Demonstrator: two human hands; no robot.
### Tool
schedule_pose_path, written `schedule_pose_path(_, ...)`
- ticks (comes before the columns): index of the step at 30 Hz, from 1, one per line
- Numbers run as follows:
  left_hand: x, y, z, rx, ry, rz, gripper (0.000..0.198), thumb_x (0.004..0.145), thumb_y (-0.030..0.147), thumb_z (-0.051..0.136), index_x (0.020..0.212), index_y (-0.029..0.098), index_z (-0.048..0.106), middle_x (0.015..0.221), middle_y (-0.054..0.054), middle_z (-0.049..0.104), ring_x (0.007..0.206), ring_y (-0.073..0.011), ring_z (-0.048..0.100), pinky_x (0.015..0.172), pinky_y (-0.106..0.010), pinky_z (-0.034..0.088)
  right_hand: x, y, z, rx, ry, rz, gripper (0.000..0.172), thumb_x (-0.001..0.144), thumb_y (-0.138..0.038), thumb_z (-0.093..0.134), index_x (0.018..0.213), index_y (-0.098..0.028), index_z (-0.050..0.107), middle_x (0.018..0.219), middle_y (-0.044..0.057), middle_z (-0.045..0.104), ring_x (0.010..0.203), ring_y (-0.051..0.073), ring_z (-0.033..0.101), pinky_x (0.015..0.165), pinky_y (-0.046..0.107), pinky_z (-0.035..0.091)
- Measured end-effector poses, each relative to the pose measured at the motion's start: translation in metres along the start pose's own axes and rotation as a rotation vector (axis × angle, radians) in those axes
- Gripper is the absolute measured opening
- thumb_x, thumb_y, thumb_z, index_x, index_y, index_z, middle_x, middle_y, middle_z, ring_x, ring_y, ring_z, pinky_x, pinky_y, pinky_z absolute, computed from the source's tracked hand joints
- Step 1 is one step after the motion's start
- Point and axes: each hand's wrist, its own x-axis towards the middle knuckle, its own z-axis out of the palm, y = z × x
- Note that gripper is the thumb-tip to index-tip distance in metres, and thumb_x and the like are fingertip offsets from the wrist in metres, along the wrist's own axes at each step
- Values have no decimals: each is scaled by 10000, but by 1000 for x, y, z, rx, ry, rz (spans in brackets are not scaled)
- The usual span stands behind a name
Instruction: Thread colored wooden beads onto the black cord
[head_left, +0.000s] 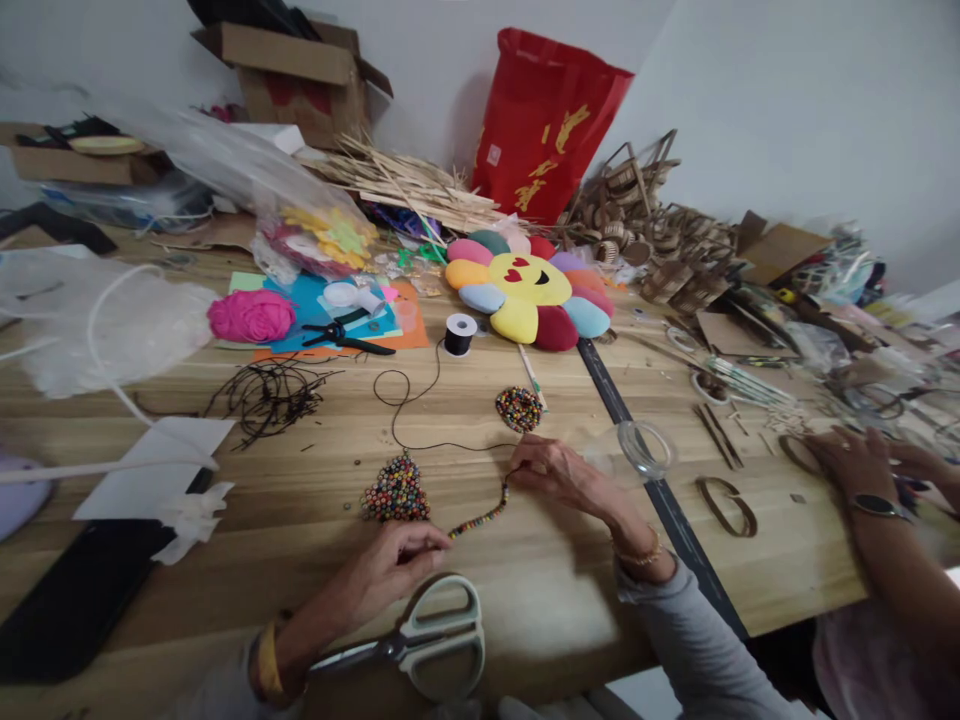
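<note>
Slantwise between my hands, a bead strand point(484, 522)

Well, I'm at a wide wooden table point(525, 590) with pale streaky grain, set against plain white walls point(810, 110) that meet in a corner. Its far side is crowded: an open carton point(296, 95), a heap of thin sticks point(409, 185), a red bag point(551, 110) with gold lettering leaning on the wall, and small woven baskets point(682, 245) piled to the right. Before the bag lies a flower cushion point(529, 285) with a smiling yellow middle. A black strip point(694, 550) crosses the top at an angle, and past it, on my right, another person's hand point(855, 465) rests near brown bands.

The strand is on my side of the table, right of a bead pile point(396, 490) and beyond the scissors point(397, 648). Its long axis runs from near left to far right in a shallow curve, turning steeply away from me at the far end. My left hand point(397, 562) is pinched on its near end; my right hand point(555, 470) grips the black cord point(465, 445) just past the far one. From there the cord wanders leftward, loops, and reaches the spool point(459, 338).
</note>
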Motion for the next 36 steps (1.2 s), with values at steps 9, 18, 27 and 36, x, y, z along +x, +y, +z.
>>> schedule_pose_path(9, -11, 0, -10, 182, 80, -16, 343, 832, 314, 567, 1115, 174, 701, 924, -76, 728, 852, -219, 663, 790, -308, 527, 7, 7, -7, -101, -28, -36, 131, 959, -208, 535, 943, -169, 659, 949, 63, 642, 849, 175, 607, 796, 291, 492)
schedule_pose_path(18, -20, -5, -12, 301, 174, 109, 334, 751, 163, 553, 1039, 197, 719, 857, -39, 712, 614, -145, 571, 603, -223, 504, 1, -10, -2, -343, -43, -37, 269, 881, -13, 519, 1043, -202, 620, 1159, 57, 599, 795, 123, 615, 677, 233, 438)
schedule_pose_path(27, -31, -14, -14, 388, 248, 292, 343, 767, 107, 491, 1003, 181, 727, 901, -72, 702, 564, -121, 592, 569, -205, 531, 6, -13, 10, -388, -119, -37, 135, 923, -73, 508, 863, -174, 573, 941, 42, 594, 678, 123, 559, 586, 242, 384)
schedule_pose_path(36, -41, -19, -20, 458, 326, 341, 300, 820, 139, 499, 1029, 193, 707, 930, -66, 706, 581, -118, 610, 569, -194, 525, 7, -21, 2, -82, -52, -46, 103, 946, -152, 479, 879, -204, 538, 784, -3, 579, 631, 129, 499, 620, 263, 427)
